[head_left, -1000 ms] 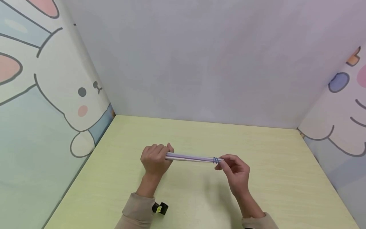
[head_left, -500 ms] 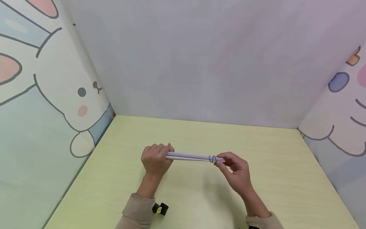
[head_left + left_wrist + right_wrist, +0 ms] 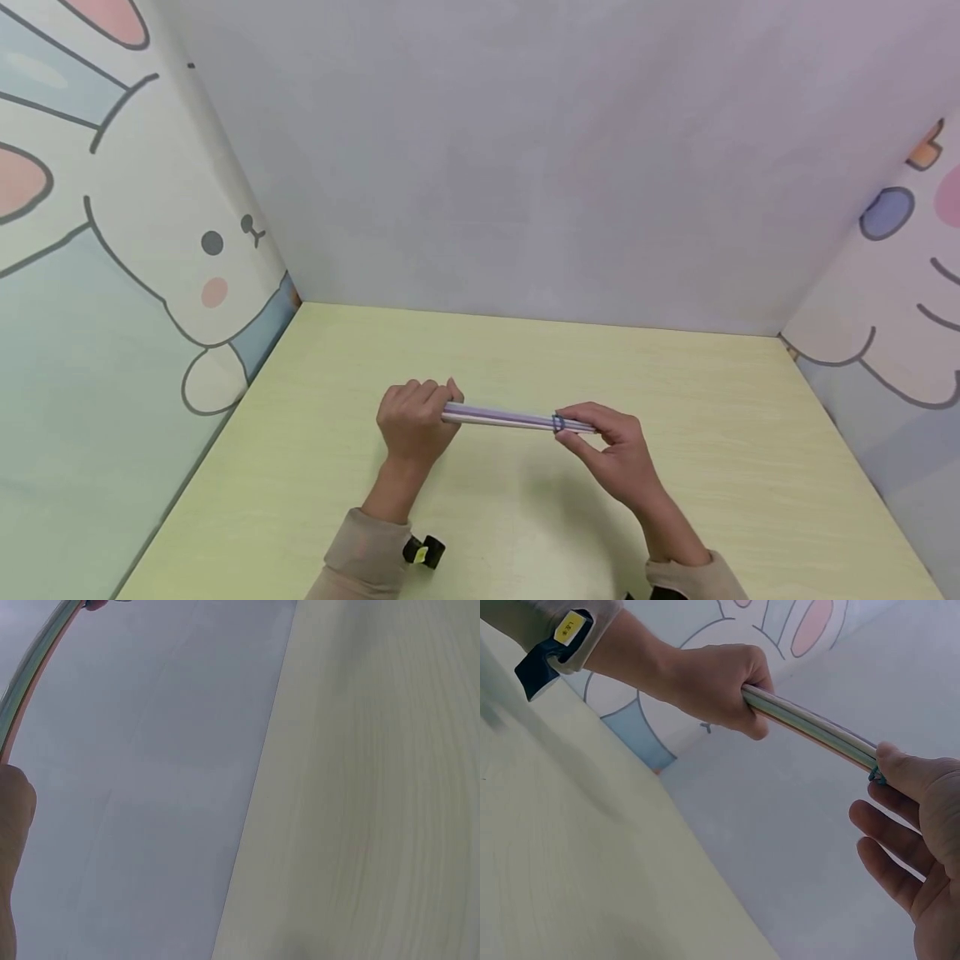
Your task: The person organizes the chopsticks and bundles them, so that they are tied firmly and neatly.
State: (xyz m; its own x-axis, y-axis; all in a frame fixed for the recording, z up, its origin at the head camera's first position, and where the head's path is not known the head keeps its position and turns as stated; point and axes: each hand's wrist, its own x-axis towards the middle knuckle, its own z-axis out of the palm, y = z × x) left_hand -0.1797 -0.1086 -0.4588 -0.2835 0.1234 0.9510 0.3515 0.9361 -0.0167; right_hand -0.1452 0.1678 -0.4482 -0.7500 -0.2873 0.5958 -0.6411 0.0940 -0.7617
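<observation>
the bundle of slim sticks point(image 3: 498, 417) is straight and smooth; the head view shows white with lilac streaks, while the right wrist view gives it pale green and orange-pink edges. it looks a little thinner toward its right end, where a dark blue band point(image 3: 558, 423) circles it in more than one loop. its long axis runs left to right across the person's front, nearly level in the head view, the right end slightly lower in the frame, with the tips reaching just past the band. it is held up over the pale yellow table point(image 3: 360, 350), between the two hands. the left hand point(image 3: 416, 421) wraps its fingers round the left end; the right hand point(image 3: 618, 450) pinches the banded end between thumb and forefinger, its other fingers loosely bent. beige sleeves point(image 3: 367, 550) cover the forearms, and a black strap device point(image 3: 423, 552) sits at the left cuff. beyond stands a plain grey wall point(image 3: 525, 167), with a cartoon rabbit point(image 3: 165, 208) on the left panel.
</observation>
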